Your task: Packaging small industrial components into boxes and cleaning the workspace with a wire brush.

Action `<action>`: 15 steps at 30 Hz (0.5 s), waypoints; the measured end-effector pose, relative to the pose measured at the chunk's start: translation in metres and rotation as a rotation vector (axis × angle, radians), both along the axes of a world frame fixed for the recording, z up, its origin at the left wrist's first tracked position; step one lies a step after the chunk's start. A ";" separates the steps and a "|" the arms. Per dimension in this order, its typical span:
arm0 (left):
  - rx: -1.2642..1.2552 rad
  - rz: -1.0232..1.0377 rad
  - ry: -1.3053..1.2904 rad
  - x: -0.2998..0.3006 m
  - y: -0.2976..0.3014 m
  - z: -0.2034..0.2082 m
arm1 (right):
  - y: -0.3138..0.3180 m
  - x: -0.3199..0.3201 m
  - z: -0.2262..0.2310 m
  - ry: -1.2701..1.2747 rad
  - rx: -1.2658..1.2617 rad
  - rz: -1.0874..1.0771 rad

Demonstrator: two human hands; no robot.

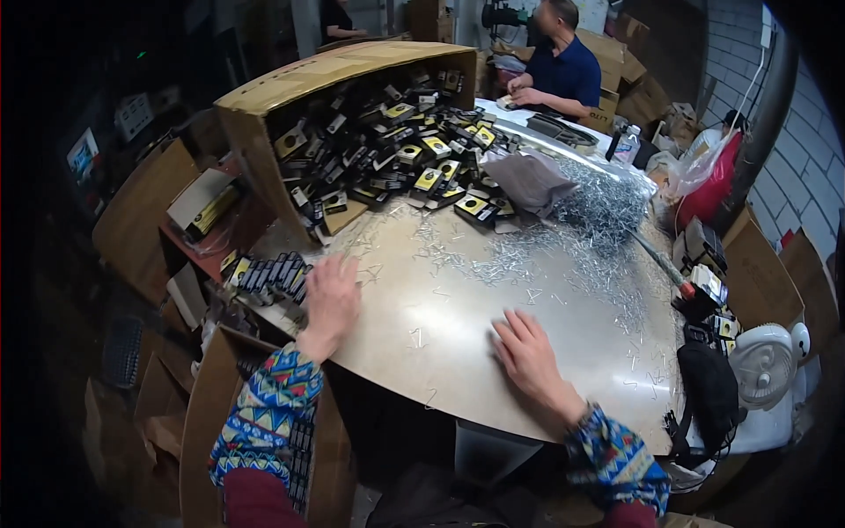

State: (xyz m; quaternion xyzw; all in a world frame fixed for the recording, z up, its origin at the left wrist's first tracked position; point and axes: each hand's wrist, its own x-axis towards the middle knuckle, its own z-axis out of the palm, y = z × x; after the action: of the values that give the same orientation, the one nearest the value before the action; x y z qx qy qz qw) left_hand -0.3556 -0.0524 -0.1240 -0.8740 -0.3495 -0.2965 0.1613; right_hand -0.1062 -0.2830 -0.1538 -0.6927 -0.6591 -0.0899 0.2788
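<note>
My left hand (331,301) is at the table's left edge with its fingers stretched out, close beside a row of small black boxes (271,275). Nothing shows in its grip. Over the bare middle of the pale tabletop (422,352) my right hand (526,350) is open, its fingers extended and holding nothing. Thin bent metal pins (502,260) lie scattered beyond both hands. They rise to a heap (603,207) at the far right. Small black-and-yellow boxes (431,180) spill toward me from a large cardboard box lying on its side (255,167).
A crumpled grey-brown sheet (531,182) rests against the pin heap. Below my left forearm stands an open carton (201,431) with black boxes inside. A white fan (764,365) and a black bag (707,387) flank the table's right edge. Another person (572,75) works across the table.
</note>
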 end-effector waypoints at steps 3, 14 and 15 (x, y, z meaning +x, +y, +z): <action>-0.146 -0.282 0.073 0.071 0.024 0.002 | 0.055 0.040 -0.017 -0.147 -0.006 -0.111; -0.484 -0.547 0.424 0.272 0.123 0.003 | -0.008 0.151 -0.010 0.070 -0.148 -0.309; -0.510 -0.506 0.532 0.275 0.127 0.010 | -0.009 0.155 -0.019 -0.126 -0.061 -0.422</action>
State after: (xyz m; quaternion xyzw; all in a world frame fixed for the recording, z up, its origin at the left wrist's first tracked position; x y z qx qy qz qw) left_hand -0.0810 0.0747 -0.1143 -0.9897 -0.1328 0.0043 -0.0530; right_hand 0.0492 -0.2923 -0.1728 -0.8163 -0.5181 -0.1693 0.1912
